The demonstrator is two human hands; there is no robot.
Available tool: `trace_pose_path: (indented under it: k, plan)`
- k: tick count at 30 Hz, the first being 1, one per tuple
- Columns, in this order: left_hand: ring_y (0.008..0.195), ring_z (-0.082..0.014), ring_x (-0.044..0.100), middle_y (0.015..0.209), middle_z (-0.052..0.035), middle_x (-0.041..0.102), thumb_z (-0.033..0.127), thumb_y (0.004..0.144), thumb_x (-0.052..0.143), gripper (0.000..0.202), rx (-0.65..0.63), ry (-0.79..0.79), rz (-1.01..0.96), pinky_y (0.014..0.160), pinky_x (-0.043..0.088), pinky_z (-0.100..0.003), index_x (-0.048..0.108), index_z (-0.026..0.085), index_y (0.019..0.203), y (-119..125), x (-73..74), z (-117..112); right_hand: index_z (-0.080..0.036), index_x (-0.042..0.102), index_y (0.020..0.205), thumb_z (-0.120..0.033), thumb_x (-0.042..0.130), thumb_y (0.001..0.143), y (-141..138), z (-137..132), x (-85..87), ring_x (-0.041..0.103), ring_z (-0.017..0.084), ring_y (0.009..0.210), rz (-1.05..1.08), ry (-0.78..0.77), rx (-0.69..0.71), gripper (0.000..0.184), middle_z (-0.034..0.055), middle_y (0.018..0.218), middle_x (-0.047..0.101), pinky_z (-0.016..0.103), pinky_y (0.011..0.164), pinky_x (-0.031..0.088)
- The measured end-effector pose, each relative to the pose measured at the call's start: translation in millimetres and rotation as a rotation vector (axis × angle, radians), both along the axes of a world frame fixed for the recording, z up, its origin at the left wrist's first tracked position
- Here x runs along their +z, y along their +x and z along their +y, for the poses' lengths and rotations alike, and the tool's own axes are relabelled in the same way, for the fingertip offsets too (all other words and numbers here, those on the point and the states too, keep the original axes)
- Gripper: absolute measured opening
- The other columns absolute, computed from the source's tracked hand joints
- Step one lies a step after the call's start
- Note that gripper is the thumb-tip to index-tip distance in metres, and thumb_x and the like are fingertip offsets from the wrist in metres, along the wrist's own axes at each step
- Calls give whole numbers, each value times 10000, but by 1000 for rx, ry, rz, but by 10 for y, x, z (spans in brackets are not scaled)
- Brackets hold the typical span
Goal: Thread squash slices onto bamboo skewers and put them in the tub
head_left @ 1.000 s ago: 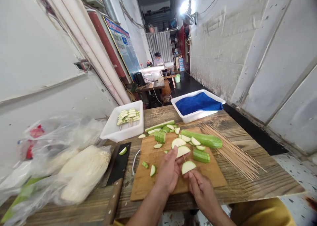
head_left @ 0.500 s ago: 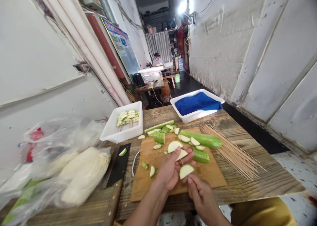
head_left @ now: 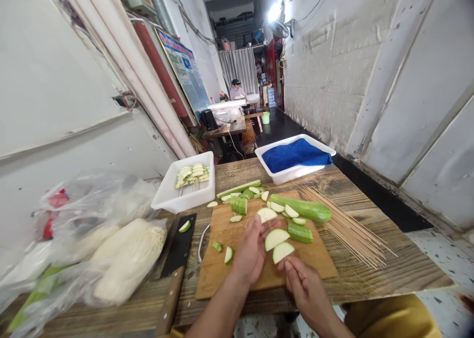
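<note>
Pinched in my right hand is the lower end of a thin bamboo skewer, mostly hidden. Two half-round zucchini slices sit on it, one above the other, just over my fingertips. My left hand is half closed, thumb toward me, with another zucchini slice at its fingertips; its blurred fingers partly cover the grip. Both hands are over a wooden cutting board. Cut zucchini pieces, a long zucchini piece and a sliced zucchini section lie beyond them.
Bamboo skewers lie fanned at right. A white tray of skewered slices stands at back left, another white tray with a blue cloth at back right. A knife and plastic bags occupy the left. A person sits far back.
The middle slice has come out of my left palm and now sits close to the lower slice on the skewer. My left fingers have shifted away from it, and my right hand has moved slightly right.
</note>
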State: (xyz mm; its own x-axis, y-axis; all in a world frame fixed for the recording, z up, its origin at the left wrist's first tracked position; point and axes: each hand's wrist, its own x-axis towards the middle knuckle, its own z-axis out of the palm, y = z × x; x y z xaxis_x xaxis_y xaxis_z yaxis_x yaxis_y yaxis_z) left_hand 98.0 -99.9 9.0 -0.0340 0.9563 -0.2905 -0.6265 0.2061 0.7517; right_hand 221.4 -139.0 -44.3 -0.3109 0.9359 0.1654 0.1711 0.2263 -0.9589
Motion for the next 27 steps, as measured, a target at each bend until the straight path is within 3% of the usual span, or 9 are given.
trace_pose_path:
  k: [6,14,19,21,23,27]
  plan:
    - [922,-239,612,977,-114,644,328,771,567,238,22,46,14,790,502,-392,574,125,894,-149,32,96,-188,472,745,-332,282,924,22,-68,37,319,98,448,-44,13,113,298,-73,522,288,205,442,262]
    - [893,-219,621,938,-87,657,351,764,566,214,20,-2,70,756,515,-357,587,156,850,44,-65,3,-189,489,725,-292,311,909,14,-89,48,362,106,445,-79,67,29,276,-63,515,334,202,455,303]
    - [969,-216,585,1005,-105,642,432,782,515,350,-15,108,116,828,474,-336,598,146,965,32,-105,57,-185,509,740,-317,318,910,109,-28,0,372,107,443,-76,72,-36,288,-60,510,347,204,447,311]
    - [1024,-217,554,1073,-104,620,424,785,512,387,23,176,229,898,423,-354,572,163,1065,-46,-144,156,-182,529,765,-353,330,905,221,1,-39,367,109,425,-70,40,-121,297,-62,494,341,207,423,304]
    - [1087,-221,509,1128,-85,598,339,751,579,355,58,262,466,979,337,-371,585,197,1076,-127,-203,293,-181,540,789,-389,343,897,354,29,-77,367,113,416,-67,7,-234,306,-64,482,340,211,415,306]
    - [1199,-233,385,1197,-63,557,149,694,606,324,-98,493,969,1065,158,-384,642,238,1004,-198,-355,590,-180,537,832,-417,351,891,560,57,-121,377,115,427,-65,-42,-334,307,-62,496,347,213,430,322]
